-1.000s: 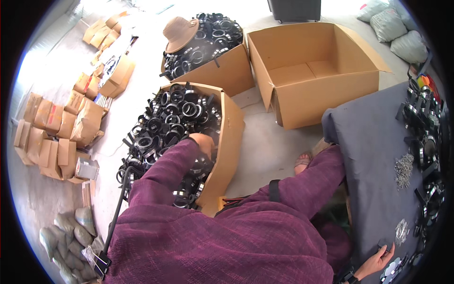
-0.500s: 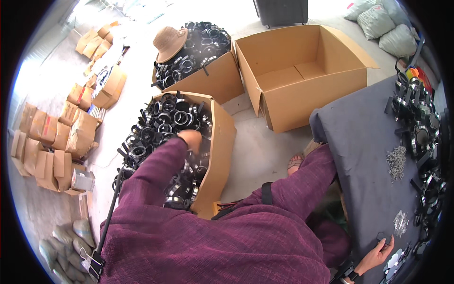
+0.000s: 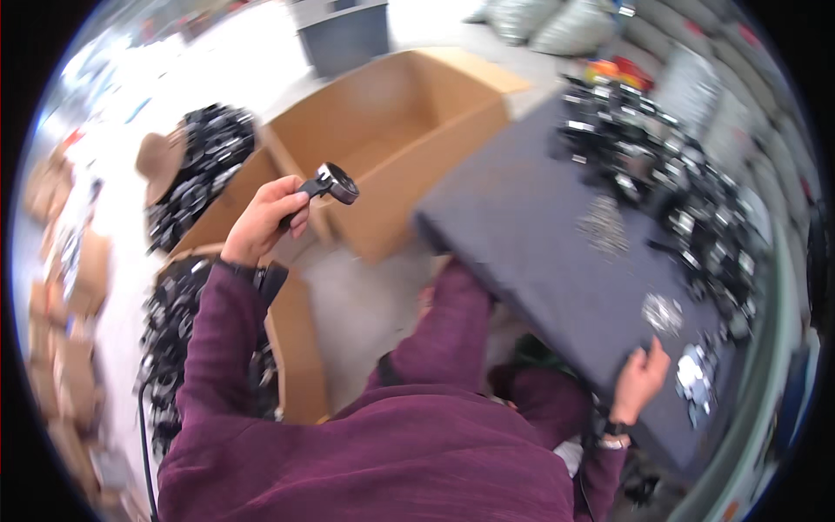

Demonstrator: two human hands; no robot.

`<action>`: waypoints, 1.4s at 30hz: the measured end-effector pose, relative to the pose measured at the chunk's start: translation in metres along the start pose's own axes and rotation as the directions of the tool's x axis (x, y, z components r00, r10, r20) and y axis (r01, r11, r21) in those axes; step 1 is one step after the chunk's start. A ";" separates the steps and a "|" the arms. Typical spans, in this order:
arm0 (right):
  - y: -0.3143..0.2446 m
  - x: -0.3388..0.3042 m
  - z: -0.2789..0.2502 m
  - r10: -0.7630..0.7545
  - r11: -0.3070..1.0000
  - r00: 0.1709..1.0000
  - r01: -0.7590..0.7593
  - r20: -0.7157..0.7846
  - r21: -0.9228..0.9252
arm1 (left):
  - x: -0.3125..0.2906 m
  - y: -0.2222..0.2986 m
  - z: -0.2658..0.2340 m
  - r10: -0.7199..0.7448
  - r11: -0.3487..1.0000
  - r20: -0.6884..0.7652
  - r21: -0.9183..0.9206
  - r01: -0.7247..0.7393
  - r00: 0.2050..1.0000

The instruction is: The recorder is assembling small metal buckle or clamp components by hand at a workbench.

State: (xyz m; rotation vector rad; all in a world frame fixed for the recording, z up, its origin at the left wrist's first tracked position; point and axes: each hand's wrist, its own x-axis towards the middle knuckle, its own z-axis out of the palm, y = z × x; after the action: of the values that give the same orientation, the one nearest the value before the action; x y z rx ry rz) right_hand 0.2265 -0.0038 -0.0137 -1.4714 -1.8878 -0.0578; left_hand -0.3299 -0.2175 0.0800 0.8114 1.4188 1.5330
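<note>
My left hand [image 3: 265, 217] is raised over the gap between the cardboard boxes, closed round the handle of a black round part with a handle [image 3: 337, 184]. The part's round head has a shiny rim and points to the right. Below my left forearm is a box [image 3: 300, 348] filled with similar black parts [image 3: 174, 322]. On the right, my right hand [image 3: 639, 378] is over the grey-clothed table [image 3: 522, 235], fingers somewhat blurred but apart, with nothing visible in them. Just beyond its fingertips lies a small pile of clear pieces [image 3: 663, 315]. Pale discs [image 3: 694, 378] lie to its right.
A large open box [image 3: 391, 187] stands ahead. Another filled box [image 3: 230, 191] with a brown hat [image 3: 159, 165] on it is at left. Black parts [image 3: 661, 187] line the table's far side, near small metal pieces [image 3: 604, 226]. A dark bin [image 3: 345, 39] stands beyond.
My left hand has come up out of the filled box with a black round part. My right hand has moved closer to the clear pieces. The view has turned right.
</note>
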 end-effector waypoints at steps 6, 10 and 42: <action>0.005 -0.002 0.001 -0.012 0.994 0.999 0.008 -0.034 -0.109 | 0.069 -0.034 0.201 0.118 0.986 0.427 -0.161 -0.053 0.896; -0.002 0.002 0.005 -0.020 0.993 0.998 0.013 -0.055 -0.121 | 0.080 -0.072 0.302 0.137 0.977 0.559 -0.214 -0.018 0.818; 0.176 0.081 -0.071 0.146 0.811 0.955 0.034 0.258 -0.583 | 0.081 -0.134 0.356 0.304 0.898 0.504 0.133 -0.420 0.808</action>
State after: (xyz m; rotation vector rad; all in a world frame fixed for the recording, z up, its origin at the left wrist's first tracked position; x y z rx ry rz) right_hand 0.4072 0.0912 0.0163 -2.0408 -2.1780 -0.4551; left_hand -0.0212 0.0017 -0.0105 1.5709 1.1257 1.3133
